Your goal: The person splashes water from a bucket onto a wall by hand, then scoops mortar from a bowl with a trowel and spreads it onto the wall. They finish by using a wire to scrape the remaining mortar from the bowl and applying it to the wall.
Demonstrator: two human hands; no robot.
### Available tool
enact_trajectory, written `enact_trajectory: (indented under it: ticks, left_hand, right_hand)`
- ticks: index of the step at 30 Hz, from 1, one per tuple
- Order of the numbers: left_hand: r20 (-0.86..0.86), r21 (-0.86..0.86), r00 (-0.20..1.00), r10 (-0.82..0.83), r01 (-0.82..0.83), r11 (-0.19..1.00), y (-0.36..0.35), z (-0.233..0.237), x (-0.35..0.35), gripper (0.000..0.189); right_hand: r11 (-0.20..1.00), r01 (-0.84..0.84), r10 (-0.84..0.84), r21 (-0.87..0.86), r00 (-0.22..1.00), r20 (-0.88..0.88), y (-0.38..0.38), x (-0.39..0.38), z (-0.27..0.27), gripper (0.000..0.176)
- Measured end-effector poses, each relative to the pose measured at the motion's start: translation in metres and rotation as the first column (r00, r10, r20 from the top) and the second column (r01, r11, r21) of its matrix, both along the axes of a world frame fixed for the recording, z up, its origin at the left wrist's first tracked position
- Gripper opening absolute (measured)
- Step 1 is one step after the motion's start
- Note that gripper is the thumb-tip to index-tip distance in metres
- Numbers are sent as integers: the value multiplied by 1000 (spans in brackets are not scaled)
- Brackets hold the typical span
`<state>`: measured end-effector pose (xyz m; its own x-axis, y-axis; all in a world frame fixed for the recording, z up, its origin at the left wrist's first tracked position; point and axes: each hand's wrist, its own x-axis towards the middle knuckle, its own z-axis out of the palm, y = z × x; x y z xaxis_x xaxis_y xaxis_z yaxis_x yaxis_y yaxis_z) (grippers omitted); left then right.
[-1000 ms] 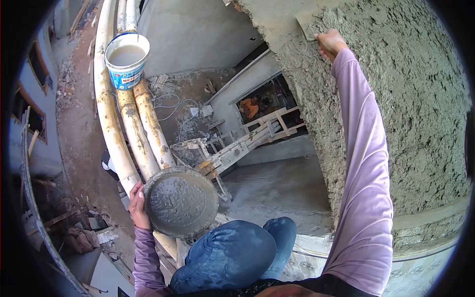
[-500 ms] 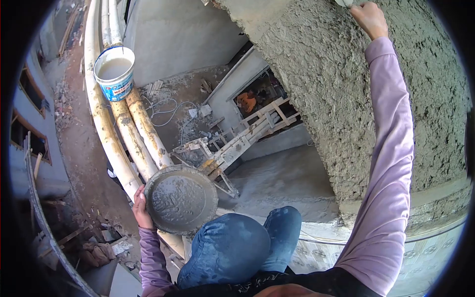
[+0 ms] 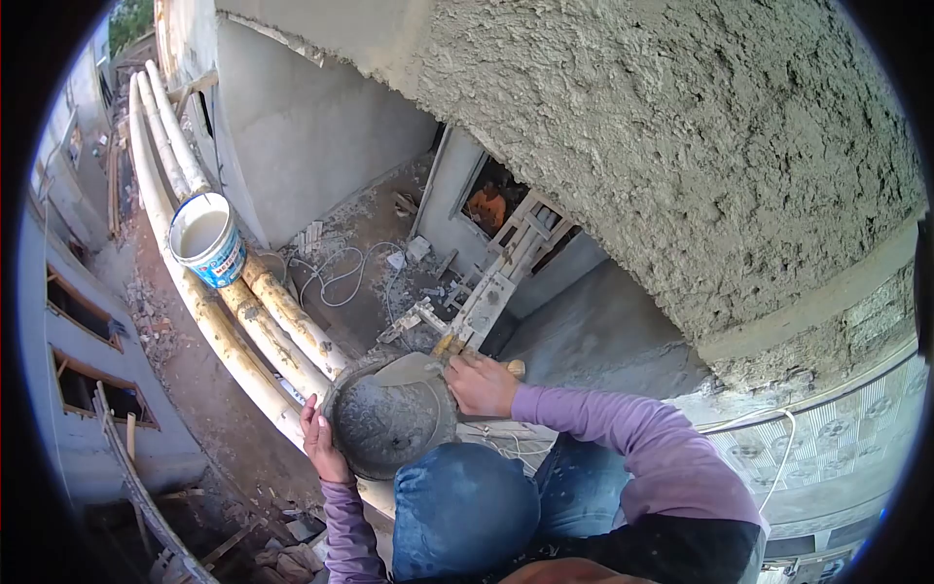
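Note:
A round, dark basin of wet grey mortar (image 3: 384,428) rests beside my knee, over the pale poles. My left hand (image 3: 323,443) grips its left rim, thumb and fingers against the edge. Closed around the handle of a trowel (image 3: 409,370), my right hand (image 3: 482,384) is at the basin's right rim. The trowel's mortar-smeared blade lies over the far part of the basin, and the handle's wooden end pokes out right of the fist. Up and to the right is a wall coated with rough, wet mortar (image 3: 623,146).
Long pale poles (image 3: 233,331) run away at the left, bearing a white-and-blue bucket (image 3: 207,243) of cloudy liquid. Far below lies a floor with rubble and a looped hose (image 3: 341,277). Wooden scaffolding (image 3: 496,292) stands under the wall. A person in orange (image 3: 486,207) shows through an opening.
My right hand has come down from the upper wall to the basin with the trowel. My left hand stays on the rim. The view has shifted, showing more of the poles' far ends.

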<state>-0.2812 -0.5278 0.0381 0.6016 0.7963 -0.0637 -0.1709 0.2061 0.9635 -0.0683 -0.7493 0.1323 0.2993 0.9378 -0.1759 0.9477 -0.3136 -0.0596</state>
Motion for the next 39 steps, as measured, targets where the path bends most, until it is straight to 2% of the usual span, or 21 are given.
enact_trajectory:
  ticks: [1,2,5,8,11,12,14,15,16,18,19,20,21,22,25,27,31,34,37,38,39]
  left_hand:
    - [11,5,1000,-6,6,1000,-3,6,3,41]
    - [16,-2,1000,-13,13,1000,-5,9,5,42]
    - [-14,69,1000,23,-22,997,-11,7,10,42]
    - [-52,149,998,35,-27,988,-10,4,10,42]
    - [-25,83,999,31,-29,996,-13,2,9,41]
    - [-59,74,996,71,-67,995,-13,1,12,40]
    - [-52,69,997,55,-51,996,-17,15,16,38]
    - [-104,160,994,43,-26,987,-16,8,14,38]
    - [-149,168,988,30,-5,986,-15,11,13,39]
    - [-148,149,988,47,-25,989,-16,17,12,40]
    - [-141,153,989,46,-24,988,-14,11,9,39]
    - [-141,188,989,51,-24,982,-14,12,8,38]
    - [-138,104,988,74,-60,993,-16,13,9,37]
    - [-129,106,989,78,-64,992,-19,13,9,37]
    - [-150,133,986,75,-55,990,-26,19,21,36]
    - [-163,190,984,75,-43,981,-29,19,22,36]
    - [-151,152,987,58,-35,988,-23,21,11,35]
    - [-148,149,987,54,-32,988,-16,17,5,35]
    - [-165,173,984,69,-40,984,-7,8,-7,36]
    - [-196,200,977,82,-42,979,-2,-5,-14,36]
    - [-176,174,981,83,-52,983,1,-6,-19,37]
  right_hand:
    - [999,50,-50,17,999,20,0,2,-13,30]
    - [988,-16,7,-154,998,-61,-3,-5,-26,31]
    - [997,-33,16,-66,970,-241,-21,-28,-69,31]
    - [983,40,-2,177,977,-214,-25,-25,-20,29]
    - [998,44,-41,48,997,-65,-18,-20,-28,28]
    - [989,-73,79,126,996,-44,-24,-25,-48,27]
    - [988,-150,155,40,973,-170,-23,-39,-69,23]
    - [973,-219,227,68,959,-169,-23,-39,-53,19]
    - [997,-47,24,-60,941,-337,-12,-37,-31,21]
    - [993,115,-118,-30,918,-378,-9,-24,10,25]
    - [989,147,-127,35,934,-335,-14,-16,12,25]
    - [989,144,-149,-36,948,-282,-21,-13,9,26]
    - [986,147,-160,-76,968,-193,-16,-4,4,27]
    - [992,121,-126,-36,973,-195,-17,-8,-11,29]
    - [995,63,-89,-75,898,-430,2,-50,-37,29]
    - [987,154,-155,-40,885,-440,2,-58,-16,29]
    - [955,295,-255,-26,774,-579,-26,-47,-5,27]
    - [963,262,-241,-63,733,-637,-33,-38,-24,26]
    - [953,297,-190,54,732,-654,-31,-40,-22,24]
    - [937,349,-251,5,682,-687,-27,-39,-13,24]
    - [941,332,-198,68,701,-685,-26,-39,-9,25]
